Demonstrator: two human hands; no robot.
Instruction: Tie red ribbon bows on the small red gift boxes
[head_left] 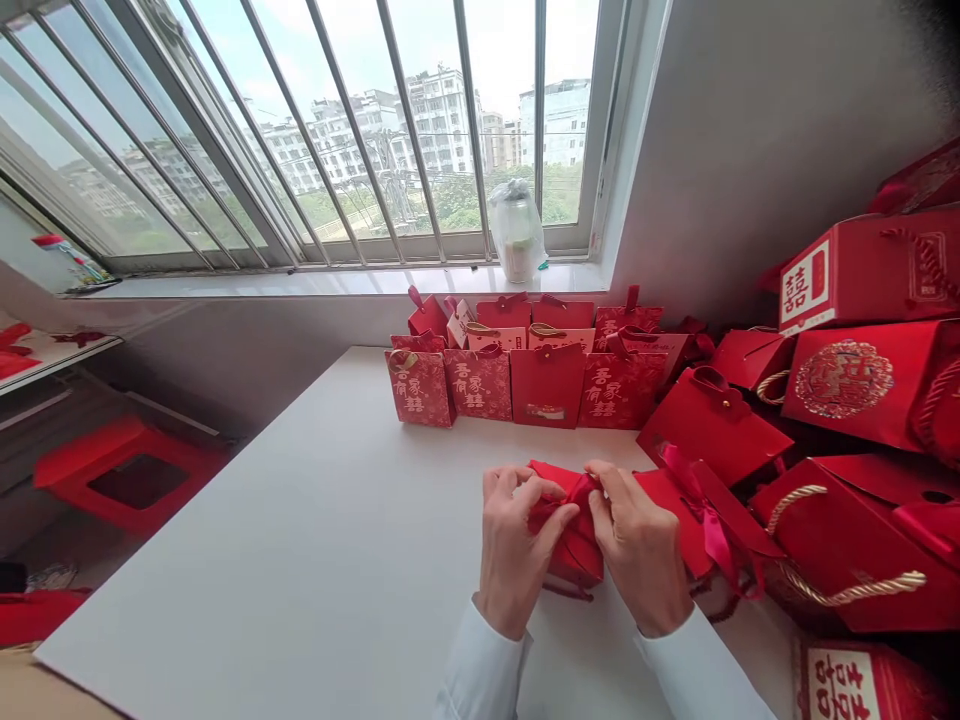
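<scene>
A small red gift box [576, 562] sits on the white table between my two hands. Across its top runs a red ribbon [582, 488], partly covered by my fingers. My left hand [519, 540] is closed, thumb and fingers pinching the ribbon from the left. From the other side, my right hand [639, 545] pinches the ribbon near the box's upper right edge. Just right of that hand lies another red box with a bright pink ribbon bow [712, 520].
Several small red gift bags [480, 383] stand in rows at the table's [315, 560] back edge. Larger red boxes [862, 385] are stacked along the right. A bagged jar [517, 235] rests on the windowsill. Below the table's left edge is a red box with a dark window [124, 475].
</scene>
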